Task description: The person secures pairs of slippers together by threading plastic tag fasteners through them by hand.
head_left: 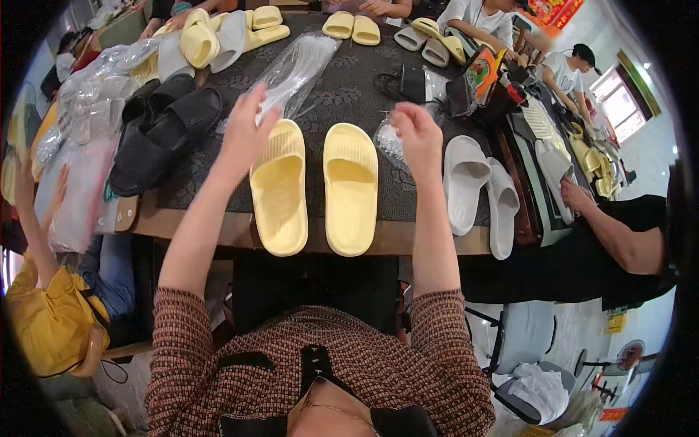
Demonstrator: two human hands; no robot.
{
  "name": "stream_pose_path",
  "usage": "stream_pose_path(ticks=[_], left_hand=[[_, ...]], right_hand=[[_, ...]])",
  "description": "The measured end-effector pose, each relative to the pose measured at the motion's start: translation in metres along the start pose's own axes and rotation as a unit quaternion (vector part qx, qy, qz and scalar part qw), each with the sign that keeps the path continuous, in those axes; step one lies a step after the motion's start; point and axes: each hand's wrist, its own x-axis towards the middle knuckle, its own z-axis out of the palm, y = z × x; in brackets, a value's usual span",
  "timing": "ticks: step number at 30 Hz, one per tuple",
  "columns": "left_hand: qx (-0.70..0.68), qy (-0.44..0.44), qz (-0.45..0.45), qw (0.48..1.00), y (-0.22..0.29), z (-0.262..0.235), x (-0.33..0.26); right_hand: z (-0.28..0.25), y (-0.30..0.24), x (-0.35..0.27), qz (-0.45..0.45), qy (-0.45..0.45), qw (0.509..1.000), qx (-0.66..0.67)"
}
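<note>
At frame centre, two pale yellow slides [314, 186] lie side by side on the dark patterned table [342, 87]. The left hand [246, 131] pinches one clear plastic bag [295, 69] above them. The right hand [419, 135] hovers unclenched, grasping nothing. Two white slides [477, 189] lie right; two black slides [164, 127] left.

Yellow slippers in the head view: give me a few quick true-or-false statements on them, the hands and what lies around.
1. The two yellow slippers lie side by side at the near table edge. True.
2. The left hand touches a clear plastic bag. True.
3. The black slippers lie right of the yellow pair. False: they lie to the left.
4. The right hand holds a white slipper. False: the white slippers lie apart from it on the table.
</note>
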Motion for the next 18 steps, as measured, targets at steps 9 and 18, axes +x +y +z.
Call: stream_pose_path(ticks=[9, 18], left_hand=[[0.069, -0.147, 0.247, 0.955, 0.061, 0.020, -0.106], [0.035, -0.261, 0.235, 0.936, 0.057, 0.037, -0.114]], right_hand=[[-0.040, 0.044, -0.073, 0.061, -0.040, 0.919, -0.388], [-0.036, 0.066, -0.068, 0.074, -0.030, 0.875, -0.478]])
